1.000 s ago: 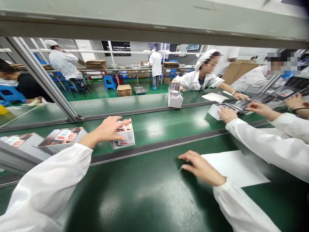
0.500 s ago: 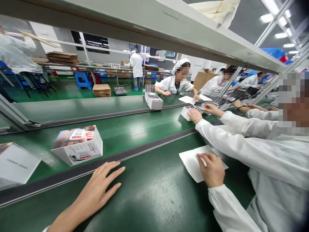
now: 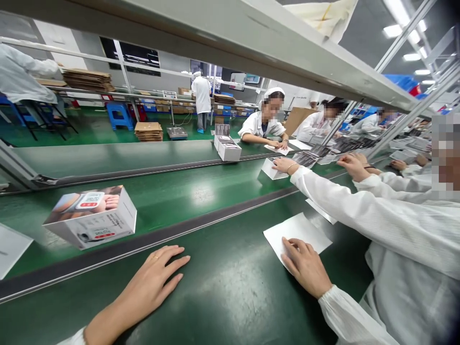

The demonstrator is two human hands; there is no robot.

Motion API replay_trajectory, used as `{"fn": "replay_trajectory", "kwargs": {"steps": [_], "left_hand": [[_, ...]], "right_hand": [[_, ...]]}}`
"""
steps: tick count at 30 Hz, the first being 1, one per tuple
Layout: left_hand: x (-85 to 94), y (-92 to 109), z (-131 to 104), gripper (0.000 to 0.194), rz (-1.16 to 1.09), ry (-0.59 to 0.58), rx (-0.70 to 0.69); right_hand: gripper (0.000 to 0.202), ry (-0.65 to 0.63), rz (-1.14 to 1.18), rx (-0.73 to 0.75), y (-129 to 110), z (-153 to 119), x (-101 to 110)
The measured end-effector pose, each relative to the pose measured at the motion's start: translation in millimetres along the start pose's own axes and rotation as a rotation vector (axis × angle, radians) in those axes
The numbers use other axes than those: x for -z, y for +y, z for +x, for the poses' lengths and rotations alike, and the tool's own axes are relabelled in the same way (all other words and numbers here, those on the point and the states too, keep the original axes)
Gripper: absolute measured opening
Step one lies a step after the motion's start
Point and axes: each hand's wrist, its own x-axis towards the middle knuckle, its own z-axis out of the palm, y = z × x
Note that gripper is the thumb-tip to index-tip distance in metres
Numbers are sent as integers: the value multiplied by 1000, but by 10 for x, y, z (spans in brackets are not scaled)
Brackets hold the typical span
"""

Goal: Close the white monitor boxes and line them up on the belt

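My left hand [image 3: 153,280] lies palm down on the green work surface [image 3: 223,297], fingers stretched and a little spread, with nothing in it. On the right, my right hand [image 3: 305,268] rests its fingers on a white sheet of paper [image 3: 309,230] that lies flat, without gripping it. Beyond my left hand, across a dark rail, a printed box [image 3: 104,218] with a picture of a wrist monitor sits on the green belt. A second white box [image 3: 12,251] is cut off at the left edge.
A co-worker's sleeve [image 3: 330,196] reaches in from the right to an open white box [image 3: 275,168] on the belt. Another open box [image 3: 228,149] stands farther back. A metal beam [image 3: 251,48] crosses above. Part of another sheet [image 3: 321,211] shows beneath the co-worker's arm.
The printed boxes have shifted left along the belt. My right hand has come down onto the sheet, fingers now extended. The co-worker's farther hand has drawn back from the open box.
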Motion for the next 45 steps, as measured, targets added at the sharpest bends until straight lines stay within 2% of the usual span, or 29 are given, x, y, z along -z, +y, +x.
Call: {"fn": "replay_trajectory", "kwargs": {"steps": [3,6,10,13,16,19,22,24,26,29,32,35,38,41,45], "left_hand": [[-17,30,42,37,4,2,5],[-41,57,89,37,5,-1,8],[-75,94,163,37,2,-10,17],[-102,122,228,36,-10,-10,16],[-132,152,301,36,-16,2,14],[-160,190,380,35,-14,23,10],[-181,241,463,34,-20,29,12],[-193,280,521,35,-29,17,16],[-204,318,573,34,-37,7,22],[-209,366,622,34,-46,11,34],[-196,397,628,35,-58,6,46],[-179,409,617,36,-75,-11,62],[-171,409,619,38,-91,-24,69],[-166,416,625,37,-93,-12,68],[-145,428,626,36,-96,-2,66]], "right_hand": [[42,148,116,-124,41,-81,-74],[25,198,155,-119,84,-101,-121],[24,133,192,-1,174,-43,-45],[23,16,186,84,235,-27,90],[37,-87,168,89,294,-54,189],[44,-156,307,-41,410,-64,175],[48,-251,606,-252,585,-17,54],[49,-270,731,-389,686,38,-50],[46,-256,729,-481,744,96,-137],[36,-253,626,-503,753,176,-183],[34,-217,568,-476,702,287,-115],[37,-69,557,-448,552,475,-1],[37,77,578,-355,278,710,54],[36,144,610,-240,-10,906,7],[35,205,697,-188,-324,1045,-109]]}}
